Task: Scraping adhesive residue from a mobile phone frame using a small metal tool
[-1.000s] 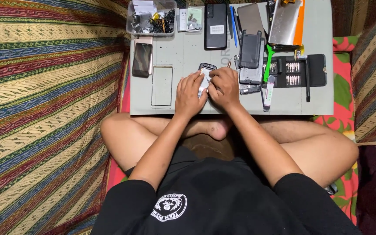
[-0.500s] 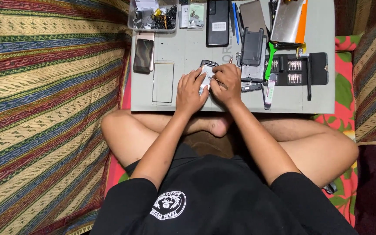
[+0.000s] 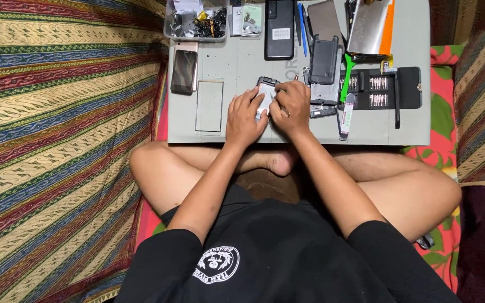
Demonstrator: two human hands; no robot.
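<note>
Grey worktop (image 3: 237, 62) laid over a striped woven cloth (image 3: 57, 112) carries the parts of a phone repair, seen from above a person seated cross-legged. Both hands meet at the worktop's centre over a small opened phone (image 3: 265, 92): the left hand (image 3: 245, 115) lies curled over its lower edge, fingers pressing it down, while the right hand (image 3: 292, 106) pinches what appears to be a thin tool against its 3 o'clock side; the tool itself is too small to make out. At 9 o'clock from the hands lies a pale glass panel (image 3: 209, 105), and at 10 o'clock a dark phone (image 3: 184, 70) rests face up. A clear tray of small parts (image 3: 195, 22) sits at 11 o'clock, a black phone (image 3: 279, 28) at 12 o'clock. At 3 o'clock a black bit case (image 3: 380, 87) lies open beside a green pry tool (image 3: 346, 76). Judging by the loose parts, dismantling looks well advanced, with reassembly not begun.
</note>
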